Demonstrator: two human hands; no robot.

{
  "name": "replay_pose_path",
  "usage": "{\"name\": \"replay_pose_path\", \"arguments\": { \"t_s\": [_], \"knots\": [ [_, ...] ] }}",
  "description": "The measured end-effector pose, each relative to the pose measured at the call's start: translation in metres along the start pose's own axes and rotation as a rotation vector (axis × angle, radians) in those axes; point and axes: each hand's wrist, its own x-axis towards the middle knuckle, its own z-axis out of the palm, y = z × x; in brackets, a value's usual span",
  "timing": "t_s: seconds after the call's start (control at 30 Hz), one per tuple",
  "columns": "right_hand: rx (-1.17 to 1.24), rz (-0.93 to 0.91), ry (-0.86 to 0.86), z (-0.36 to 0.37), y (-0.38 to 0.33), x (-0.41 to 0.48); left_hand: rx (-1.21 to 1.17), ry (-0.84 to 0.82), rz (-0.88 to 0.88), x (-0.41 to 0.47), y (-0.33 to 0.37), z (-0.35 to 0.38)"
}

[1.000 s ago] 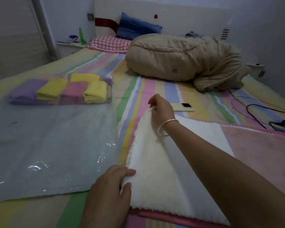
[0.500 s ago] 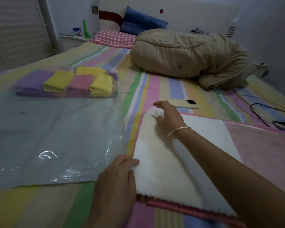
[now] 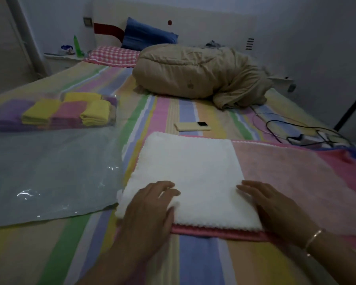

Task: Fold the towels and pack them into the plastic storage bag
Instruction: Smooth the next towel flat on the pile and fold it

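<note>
The fingers of the left hand [image 3: 147,204] lie nearly straight and a little spread on the near left corner of the towel [image 3: 185,177], thumb against its near edge, pressing rather than gripping; the right hand [image 3: 275,206] rests flat and relaxed at the near right end of the white flap, where it meets the pink face. That placing looks meant to flatten the fold and keep the edges lined up before the next fold. The towel is thick and fluffy, white on one side and pale pink on the other, with a darker pink scalloped border showing along the near edge. It lies on the striped bedsheet [image 3: 193,262], just right of the plastic storage bag [image 3: 49,171], a large, glossy, translucent sheet lying flat. At the bag's far end sit small folded towels [image 3: 66,113], yellow, pink and purple, seemingly already inside. Beyond lie a pale phone [image 3: 192,126] and a rumpled tan quilt [image 3: 195,75].
</note>
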Motion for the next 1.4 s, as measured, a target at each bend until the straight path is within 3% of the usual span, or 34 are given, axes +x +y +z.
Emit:
{"name": "replay_pose_path", "arguments": {
  "t_s": [0.17, 0.3, 0.4, 0.53, 0.73, 0.83, 0.97, 1.13, 1.4],
  "knots": [
    [0.054, 0.002, 0.158, -0.003, -0.012, -0.013, -0.173, -0.166, 0.077, 0.010, 0.033, 0.027],
    [0.109, -0.045, 0.167, -0.005, -0.019, -0.018, -0.082, -0.241, 0.025, 0.017, 0.037, 0.047],
    [0.128, -0.082, 0.243, -0.002, -0.023, -0.017, 0.009, -0.192, 0.020, 0.020, 0.040, 0.055],
    [0.313, 0.058, 0.409, 0.007, -0.025, -0.010, 0.043, -0.096, 0.034, 0.020, 0.042, 0.054],
    [0.513, 0.163, 0.484, 0.001, -0.028, -0.004, 0.156, 0.069, -0.077, 0.007, -0.012, 0.028],
    [0.560, 0.200, 0.475, -0.004, -0.025, -0.002, 0.065, 0.093, -0.163, 0.000, -0.048, 0.004],
    [0.557, 0.183, 0.492, -0.021, -0.021, 0.000, -0.291, 0.175, -0.184, 0.007, -0.054, -0.030],
    [0.621, 0.174, 0.561, -0.051, -0.020, -0.011, -0.624, 0.203, -0.087, 0.016, -0.031, -0.060],
    [0.925, 0.371, 0.481, -0.035, -0.033, -0.007, -0.564, 0.219, -0.420, 0.011, -0.041, -0.027]
  ]
}}
